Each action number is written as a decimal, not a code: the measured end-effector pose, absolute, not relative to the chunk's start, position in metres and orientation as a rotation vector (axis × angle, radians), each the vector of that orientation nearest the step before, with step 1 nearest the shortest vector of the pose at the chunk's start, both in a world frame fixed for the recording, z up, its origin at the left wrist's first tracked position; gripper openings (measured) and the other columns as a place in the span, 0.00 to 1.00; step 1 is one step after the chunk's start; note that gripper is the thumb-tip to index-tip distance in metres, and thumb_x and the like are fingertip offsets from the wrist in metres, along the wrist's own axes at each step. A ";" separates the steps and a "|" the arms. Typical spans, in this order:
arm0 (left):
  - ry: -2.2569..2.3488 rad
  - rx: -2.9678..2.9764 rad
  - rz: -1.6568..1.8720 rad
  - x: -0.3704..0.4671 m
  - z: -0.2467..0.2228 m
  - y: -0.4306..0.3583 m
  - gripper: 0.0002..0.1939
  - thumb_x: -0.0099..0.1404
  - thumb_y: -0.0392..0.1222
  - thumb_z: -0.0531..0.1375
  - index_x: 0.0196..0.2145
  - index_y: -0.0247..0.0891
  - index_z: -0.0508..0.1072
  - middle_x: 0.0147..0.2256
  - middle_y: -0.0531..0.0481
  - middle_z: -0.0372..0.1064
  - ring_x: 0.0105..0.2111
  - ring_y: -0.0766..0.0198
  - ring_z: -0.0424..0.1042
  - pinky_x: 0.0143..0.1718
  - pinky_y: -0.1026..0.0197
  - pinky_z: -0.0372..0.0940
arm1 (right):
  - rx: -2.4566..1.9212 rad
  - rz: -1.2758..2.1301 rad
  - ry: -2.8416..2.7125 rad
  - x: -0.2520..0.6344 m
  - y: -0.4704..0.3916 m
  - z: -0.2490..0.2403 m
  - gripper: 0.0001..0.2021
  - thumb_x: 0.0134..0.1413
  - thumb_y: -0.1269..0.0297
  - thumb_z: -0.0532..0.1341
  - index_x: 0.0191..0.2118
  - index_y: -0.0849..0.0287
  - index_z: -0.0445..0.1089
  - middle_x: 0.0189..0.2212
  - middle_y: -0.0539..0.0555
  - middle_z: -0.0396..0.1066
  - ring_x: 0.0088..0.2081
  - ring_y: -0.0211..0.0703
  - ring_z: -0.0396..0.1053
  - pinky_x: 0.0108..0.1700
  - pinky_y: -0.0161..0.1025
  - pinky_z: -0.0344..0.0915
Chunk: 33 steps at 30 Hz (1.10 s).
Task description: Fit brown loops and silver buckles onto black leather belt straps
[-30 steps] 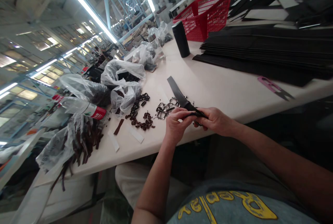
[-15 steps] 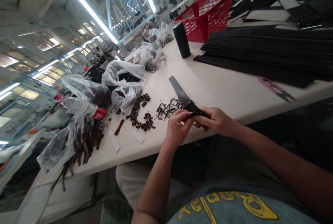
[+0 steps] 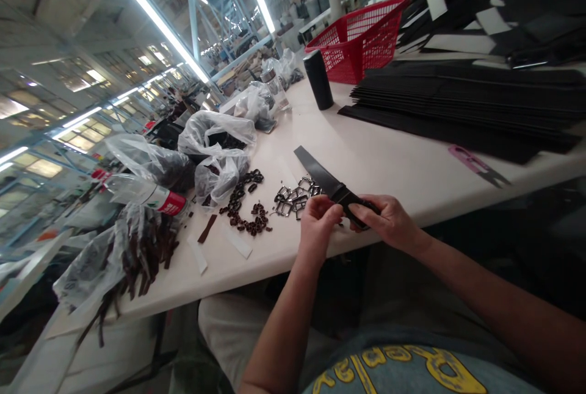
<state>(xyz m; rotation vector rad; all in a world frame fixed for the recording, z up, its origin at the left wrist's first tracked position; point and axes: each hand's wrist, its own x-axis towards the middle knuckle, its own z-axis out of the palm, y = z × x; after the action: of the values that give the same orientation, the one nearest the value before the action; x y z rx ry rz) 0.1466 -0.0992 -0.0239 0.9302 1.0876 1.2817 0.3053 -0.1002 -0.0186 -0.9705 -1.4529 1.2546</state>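
Note:
A black strap [image 3: 319, 175] slants up and left over the white table, its lower end between my two hands. My left hand [image 3: 318, 221] pinches the strap's edge with thumb and fingers. On the strap's lower right end, my right hand [image 3: 383, 218] is closed, thumb on top. A dark band crosses the strap near my left fingertips. Metal buckles [image 3: 293, 199] lie in a pile just left of the strap. Farther left are small dark brown loops [image 3: 249, 218]. What lies under my fingers is hidden.
Plastic bags [image 3: 217, 138] and a bottle [image 3: 167, 200] stand left, near brown strips [image 3: 140, 247]. A black cylinder [image 3: 318, 80] and red basket [image 3: 361, 40] are at the back. Stacked black strips [image 3: 462, 98] and pink-handled scissors [image 3: 476, 165] lie right.
My hands have moved slightly apart, and more of the strap's lower part shows between them. The strap has turned a little and its upper tip sits lower in view.

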 end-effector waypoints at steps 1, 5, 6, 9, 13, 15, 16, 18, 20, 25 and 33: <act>1.028 0.825 1.267 0.149 -0.022 -0.097 0.27 0.47 0.57 0.74 0.39 0.40 0.72 0.32 0.53 0.74 0.30 0.67 0.74 0.32 0.65 0.68 | -0.971 1.257 -1.458 0.305 -0.100 -0.019 0.17 0.56 0.50 0.60 0.27 0.59 0.72 0.19 0.50 0.71 0.22 0.39 0.67 0.27 0.34 0.65; 0.894 0.646 1.203 0.157 -0.008 -0.088 0.24 0.62 0.62 0.62 0.44 0.39 0.74 0.47 0.44 0.77 0.47 0.58 0.77 0.47 0.59 0.71 | -1.001 1.275 -1.475 0.304 -0.099 -0.021 0.17 0.55 0.50 0.61 0.27 0.60 0.71 0.18 0.50 0.70 0.21 0.39 0.66 0.24 0.34 0.63; 0.896 0.638 1.205 0.158 -0.005 -0.087 0.22 0.65 0.61 0.60 0.44 0.39 0.75 0.47 0.44 0.77 0.50 0.56 0.76 0.51 0.57 0.70 | -1.018 1.276 -1.475 0.304 -0.098 -0.022 0.17 0.55 0.50 0.60 0.28 0.60 0.71 0.18 0.50 0.70 0.21 0.39 0.66 0.24 0.34 0.63; 0.921 0.615 1.255 0.160 -0.002 -0.088 0.18 0.65 0.56 0.61 0.42 0.38 0.75 0.46 0.44 0.78 0.53 0.54 0.75 0.55 0.53 0.67 | -1.059 1.272 -1.488 0.301 -0.095 -0.021 0.16 0.55 0.50 0.60 0.29 0.59 0.72 0.18 0.50 0.70 0.20 0.40 0.68 0.24 0.34 0.63; 0.925 0.631 1.338 0.159 -0.007 -0.094 0.16 0.59 0.51 0.68 0.39 0.37 0.76 0.41 0.46 0.79 0.49 0.54 0.77 0.55 0.52 0.67 | -1.094 1.210 -1.568 0.298 -0.094 -0.019 0.16 0.56 0.51 0.59 0.28 0.59 0.72 0.17 0.49 0.69 0.20 0.39 0.67 0.23 0.33 0.61; 0.903 0.649 1.373 0.158 -0.009 -0.097 0.16 0.55 0.47 0.71 0.38 0.37 0.77 0.39 0.47 0.79 0.47 0.55 0.78 0.54 0.53 0.67 | -1.115 1.160 -1.619 0.297 -0.094 -0.020 0.17 0.58 0.51 0.58 0.29 0.59 0.72 0.18 0.49 0.70 0.20 0.39 0.67 0.23 0.33 0.61; 0.891 0.658 1.388 0.159 -0.010 -0.099 0.15 0.54 0.45 0.72 0.37 0.36 0.78 0.38 0.47 0.79 0.45 0.56 0.78 0.53 0.54 0.68 | -1.122 1.145 -1.642 0.297 -0.093 -0.021 0.17 0.58 0.50 0.58 0.29 0.59 0.73 0.18 0.50 0.71 0.21 0.39 0.68 0.24 0.34 0.61; 0.872 0.668 1.412 0.160 -0.010 -0.101 0.15 0.52 0.43 0.72 0.36 0.35 0.79 0.37 0.48 0.79 0.43 0.58 0.78 0.51 0.57 0.68 | -1.115 1.156 -1.667 0.297 -0.092 -0.023 0.19 0.59 0.49 0.57 0.30 0.60 0.72 0.20 0.51 0.72 0.21 0.40 0.69 0.25 0.35 0.63; 0.861 0.670 1.414 0.163 -0.009 -0.102 0.15 0.52 0.43 0.73 0.36 0.35 0.79 0.37 0.47 0.79 0.40 0.59 0.78 0.45 0.59 0.70 | -1.088 1.199 -1.661 0.298 -0.091 -0.025 0.19 0.59 0.48 0.57 0.30 0.60 0.71 0.21 0.52 0.72 0.21 0.41 0.69 0.25 0.35 0.65; 0.857 0.679 1.349 0.166 -0.011 -0.102 0.19 0.51 0.46 0.72 0.38 0.34 0.78 0.38 0.43 0.80 0.32 0.60 0.77 0.28 0.64 0.68 | -1.024 1.234 -1.662 0.302 -0.089 -0.030 0.18 0.59 0.47 0.58 0.30 0.59 0.69 0.21 0.52 0.72 0.21 0.41 0.70 0.26 0.36 0.67; 0.906 1.017 1.181 0.161 -0.026 -0.104 0.19 0.63 0.49 0.65 0.45 0.32 0.78 0.37 0.41 0.79 0.20 0.68 0.70 0.22 0.64 0.65 | -0.889 1.469 -1.504 0.304 -0.092 -0.043 0.19 0.59 0.48 0.61 0.41 0.62 0.72 0.22 0.49 0.70 0.22 0.38 0.68 0.25 0.34 0.65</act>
<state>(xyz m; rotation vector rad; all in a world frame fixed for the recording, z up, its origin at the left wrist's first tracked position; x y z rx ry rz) 0.1609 -0.1039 -0.0259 1.0175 0.9059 1.1809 0.3038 -0.0923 -0.0432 -0.8888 -1.5036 1.4694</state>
